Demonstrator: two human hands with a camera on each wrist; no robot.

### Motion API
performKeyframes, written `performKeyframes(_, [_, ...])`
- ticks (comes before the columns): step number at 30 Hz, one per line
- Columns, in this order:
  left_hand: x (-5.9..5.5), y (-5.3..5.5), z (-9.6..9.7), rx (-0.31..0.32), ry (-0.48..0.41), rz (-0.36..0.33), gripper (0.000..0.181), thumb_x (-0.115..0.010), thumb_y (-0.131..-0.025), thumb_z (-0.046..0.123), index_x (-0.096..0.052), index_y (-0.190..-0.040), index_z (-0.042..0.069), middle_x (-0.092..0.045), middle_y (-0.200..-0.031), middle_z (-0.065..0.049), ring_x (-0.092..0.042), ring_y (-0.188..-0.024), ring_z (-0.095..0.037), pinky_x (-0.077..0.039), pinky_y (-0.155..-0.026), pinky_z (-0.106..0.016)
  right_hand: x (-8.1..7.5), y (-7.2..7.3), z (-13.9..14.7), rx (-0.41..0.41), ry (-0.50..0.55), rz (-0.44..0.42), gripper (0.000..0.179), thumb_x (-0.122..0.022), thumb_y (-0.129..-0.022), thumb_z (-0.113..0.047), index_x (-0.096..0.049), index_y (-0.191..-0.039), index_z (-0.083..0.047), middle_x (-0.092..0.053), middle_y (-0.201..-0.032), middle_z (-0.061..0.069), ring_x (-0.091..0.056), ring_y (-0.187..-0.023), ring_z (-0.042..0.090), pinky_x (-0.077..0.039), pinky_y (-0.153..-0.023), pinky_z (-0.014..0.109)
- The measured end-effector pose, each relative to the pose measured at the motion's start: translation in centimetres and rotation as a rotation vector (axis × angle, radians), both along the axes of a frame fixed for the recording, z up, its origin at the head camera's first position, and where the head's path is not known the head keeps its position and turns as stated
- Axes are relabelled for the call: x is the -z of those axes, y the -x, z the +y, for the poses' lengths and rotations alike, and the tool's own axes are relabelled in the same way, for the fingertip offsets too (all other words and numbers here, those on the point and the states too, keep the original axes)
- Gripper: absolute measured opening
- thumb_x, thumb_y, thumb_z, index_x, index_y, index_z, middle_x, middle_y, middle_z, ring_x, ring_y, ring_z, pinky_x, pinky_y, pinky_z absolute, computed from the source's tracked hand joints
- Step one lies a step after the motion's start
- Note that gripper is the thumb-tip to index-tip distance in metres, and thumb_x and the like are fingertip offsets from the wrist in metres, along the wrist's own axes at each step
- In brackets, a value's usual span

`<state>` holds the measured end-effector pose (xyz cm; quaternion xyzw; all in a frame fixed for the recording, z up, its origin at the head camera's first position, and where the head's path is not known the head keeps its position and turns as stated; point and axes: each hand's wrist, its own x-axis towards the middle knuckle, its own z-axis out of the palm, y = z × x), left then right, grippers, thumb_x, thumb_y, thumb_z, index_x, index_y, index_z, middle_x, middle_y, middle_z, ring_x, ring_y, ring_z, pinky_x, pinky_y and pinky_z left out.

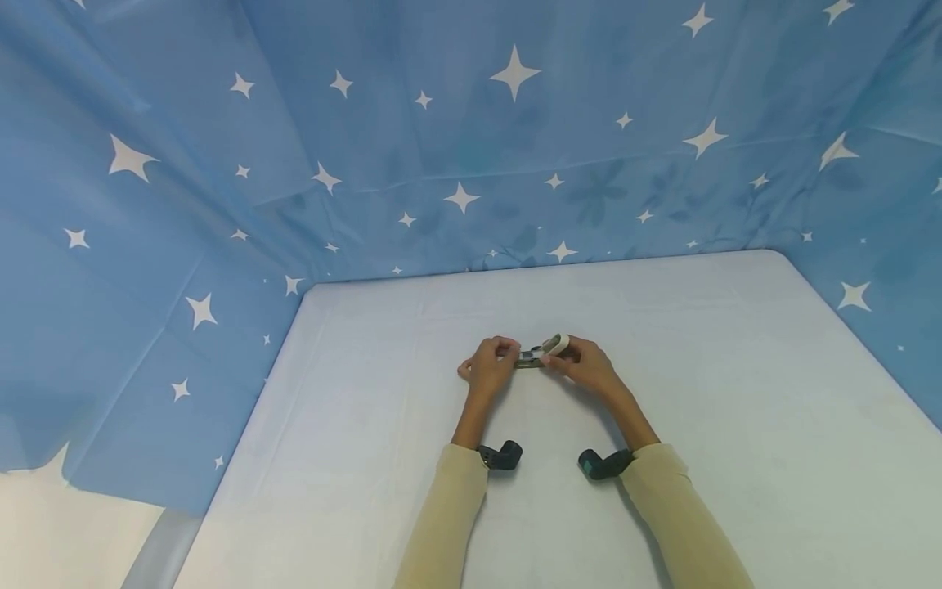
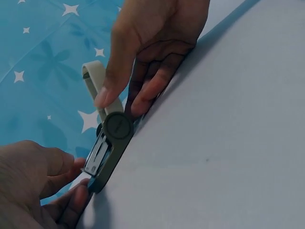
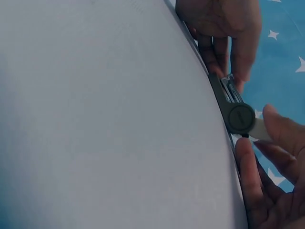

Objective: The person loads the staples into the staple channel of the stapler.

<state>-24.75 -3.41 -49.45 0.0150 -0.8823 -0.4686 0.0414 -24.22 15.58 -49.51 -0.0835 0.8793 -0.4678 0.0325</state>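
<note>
A small stapler (image 1: pixel 531 357) with a dark green base (image 2: pixel 108 164) and a cream top cover (image 2: pixel 95 78) rests on the white table, its cover swung up. The metal staple channel (image 2: pixel 96 155) lies exposed between them. My left hand (image 1: pixel 491 366) holds the front end of the stapler, fingertips around the tip of the base and channel. With thumb and fingers, my right hand (image 1: pixel 589 366) grips the raised cover near the round hinge (image 3: pixel 241 118). The inside of the channel is hard to make out.
The white tabletop (image 1: pixel 353 425) spreads around both arms. Blue curtains with white stars (image 1: pixel 515 74) hang behind the table and along its sides. A dark wrist camera (image 1: pixel 504 456) is strapped at the left sleeve, another wrist camera (image 1: pixel 603 465) at the right.
</note>
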Motion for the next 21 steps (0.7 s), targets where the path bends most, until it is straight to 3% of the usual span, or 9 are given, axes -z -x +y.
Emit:
performKeyframes(5, [-0.3, -0.2, -1.3, 0.074, 0.028, -0.031, 0.018, -0.061, -0.095, 0.029, -0.072, -0.102, 0.017, -0.073, -0.104, -0.002, -0.064, -0.105, -0.022, -0.023, -0.097, -0.054, -0.1, -0.4, 0.5, -0.046, 0.132, -0.061, 0.043, -0.067, -0.093, -0.030, -0.059, -0.125, -0.004, -0.068, -0.113, 0.018, -0.067, -0.100, 0.028, -0.050, -0.082, 0.037])
performKeyframes(8, [-0.2, -0.2, -1.9, 0.131, 0.036, -0.045, 0.018, -0.067, -0.091, 0.030, -0.072, -0.105, 0.020, -0.072, -0.108, -0.001, -0.064, -0.106, -0.021, -0.024, -0.097, -0.053, -0.3, -0.5, 1.0, -0.056, 0.194, -0.106, 0.048, -0.065, -0.094, -0.033, -0.054, -0.132, -0.007, -0.063, -0.125, 0.019, -0.063, -0.116, 0.035, -0.049, -0.093, 0.045])
performKeyframes(11, [-0.1, 0.0, -2.1, 0.149, 0.035, -0.043, 0.020, -0.072, -0.086, 0.029, -0.073, -0.104, 0.020, -0.072, -0.108, 0.000, -0.063, -0.105, -0.020, -0.024, -0.097, -0.052, -0.3, -0.5, 1.3, -0.050, 0.235, -0.116, 0.051, -0.065, -0.094, -0.035, -0.052, -0.137, -0.010, -0.059, -0.134, 0.018, -0.058, -0.123, 0.035, -0.049, -0.095, 0.044])
performKeyframes(17, [0.3, -0.1, -1.7, 0.113, 0.059, 0.006, 0.018, -0.077, -0.083, 0.025, -0.074, -0.099, 0.019, -0.074, -0.107, 0.000, -0.064, -0.103, -0.019, -0.024, -0.094, -0.050, -0.2, -0.6, 1.5, -0.004, 0.405, -0.142, 0.050, -0.063, -0.096, -0.031, -0.052, -0.138, -0.007, -0.056, -0.135, 0.017, -0.064, -0.110, 0.011, -0.054, -0.085, 0.022])
performKeyframes(21, [0.3, -0.2, -1.5, 0.097, 0.055, 0.027, 0.017, -0.078, -0.082, 0.023, -0.074, -0.098, 0.018, -0.074, -0.106, -0.001, -0.065, -0.102, -0.020, -0.024, -0.094, -0.050, -0.2, -0.6, 1.3, 0.031, 0.454, -0.144, 0.052, -0.064, -0.095, -0.033, -0.054, -0.135, -0.002, -0.058, -0.129, 0.018, -0.067, -0.093, -0.003, -0.054, -0.081, 0.018])
